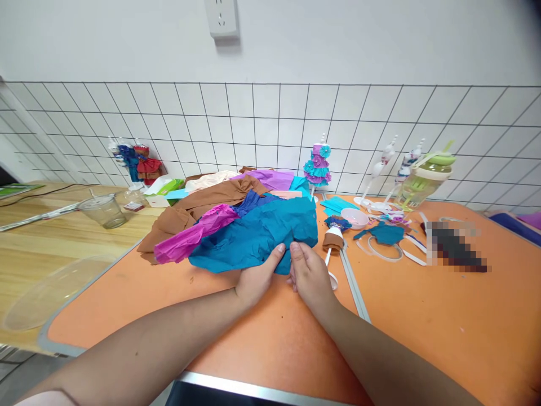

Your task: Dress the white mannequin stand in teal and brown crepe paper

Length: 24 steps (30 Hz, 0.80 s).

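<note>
My left hand [262, 276] and my right hand [309, 272] both grip the near edge of a crumpled sheet of teal crepe paper [253, 237], thumbs on top and close together. The sheet spreads away from me over a heap of other paper. A magenta crepe paper piece [196, 231] and dark blue paper [256, 204] show along its far left edge. Brown paper [211, 197] lies behind. Just right of my right hand is a small white stand wrapped in brown [333, 242], with a blue ruffle at its top; its base is partly hidden.
A purple and turquoise ruffled figure [318, 163] stands by the wall. On the right are a green-lidded bottle [425, 177], a teal paper scrap [385, 233], a pink bowl [354, 218] and a pixelated dark object [456, 248]. A clear cup [105, 210] stands left on the wooden table.
</note>
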Each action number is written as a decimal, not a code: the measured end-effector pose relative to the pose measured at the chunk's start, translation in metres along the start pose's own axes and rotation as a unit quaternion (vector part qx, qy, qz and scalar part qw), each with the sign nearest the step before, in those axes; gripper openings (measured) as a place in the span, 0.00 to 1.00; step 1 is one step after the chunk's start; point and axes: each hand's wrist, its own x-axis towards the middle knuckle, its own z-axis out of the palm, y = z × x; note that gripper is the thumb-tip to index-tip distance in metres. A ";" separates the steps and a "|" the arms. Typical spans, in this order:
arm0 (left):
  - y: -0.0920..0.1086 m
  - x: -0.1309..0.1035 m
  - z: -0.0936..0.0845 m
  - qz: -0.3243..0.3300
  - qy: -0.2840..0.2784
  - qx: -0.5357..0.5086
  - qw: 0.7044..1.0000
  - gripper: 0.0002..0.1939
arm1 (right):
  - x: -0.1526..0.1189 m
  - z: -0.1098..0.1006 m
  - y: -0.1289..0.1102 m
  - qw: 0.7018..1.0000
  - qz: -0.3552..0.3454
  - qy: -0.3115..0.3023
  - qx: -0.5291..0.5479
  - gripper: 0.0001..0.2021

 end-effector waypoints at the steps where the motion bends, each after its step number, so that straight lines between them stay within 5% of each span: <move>1: 0.000 0.000 -0.001 0.003 -0.002 0.005 1.000 0.16 | 0.000 0.000 0.000 1.000 0.001 0.000 0.006 0.23; 24: 0.002 -0.001 -0.003 0.035 -0.021 -0.032 0.999 0.20 | 0.003 -0.007 -0.004 1.000 -0.012 -0.023 -0.010 0.23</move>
